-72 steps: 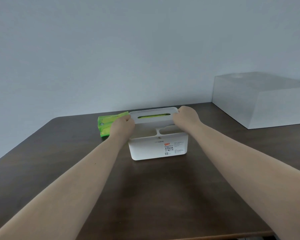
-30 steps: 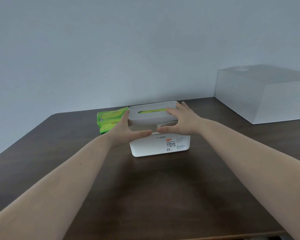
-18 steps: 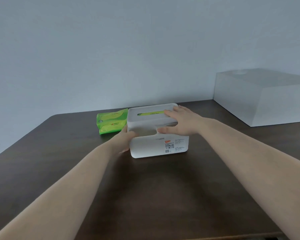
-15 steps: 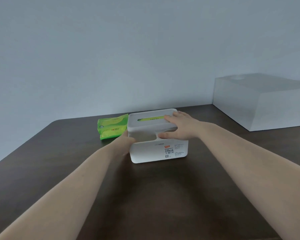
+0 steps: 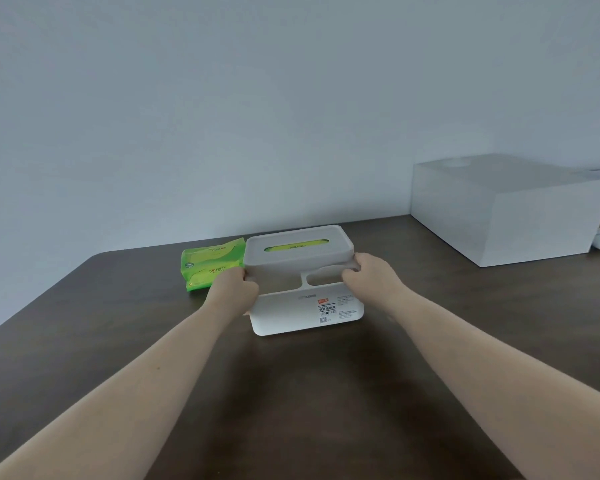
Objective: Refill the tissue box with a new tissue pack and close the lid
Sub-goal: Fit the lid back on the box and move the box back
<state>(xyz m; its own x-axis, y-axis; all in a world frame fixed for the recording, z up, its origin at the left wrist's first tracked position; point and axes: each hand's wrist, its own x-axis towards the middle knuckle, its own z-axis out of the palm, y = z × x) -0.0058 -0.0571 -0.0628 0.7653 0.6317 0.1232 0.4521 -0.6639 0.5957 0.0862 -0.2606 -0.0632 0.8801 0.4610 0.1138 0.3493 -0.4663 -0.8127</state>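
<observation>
- Both arms reach forward: left hand (image 5: 235, 286) and right hand (image 5: 370, 276) curl their fingers around the ends of the lid (image 5: 298, 250).
- The smooth, rounded white plastic tissue box (image 5: 309, 310) stands on a dark wood-grain table (image 5: 118, 341); green shows through the lid's slot.
- A glossy green tissue pack (image 5: 211, 265) lies just beside the box.

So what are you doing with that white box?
A person holds the white tissue box on the dark table, the left hand at its left side, the right hand at its right. The lid is on, with green showing through its slot. Green tissue packs lie behind on the left.
</observation>
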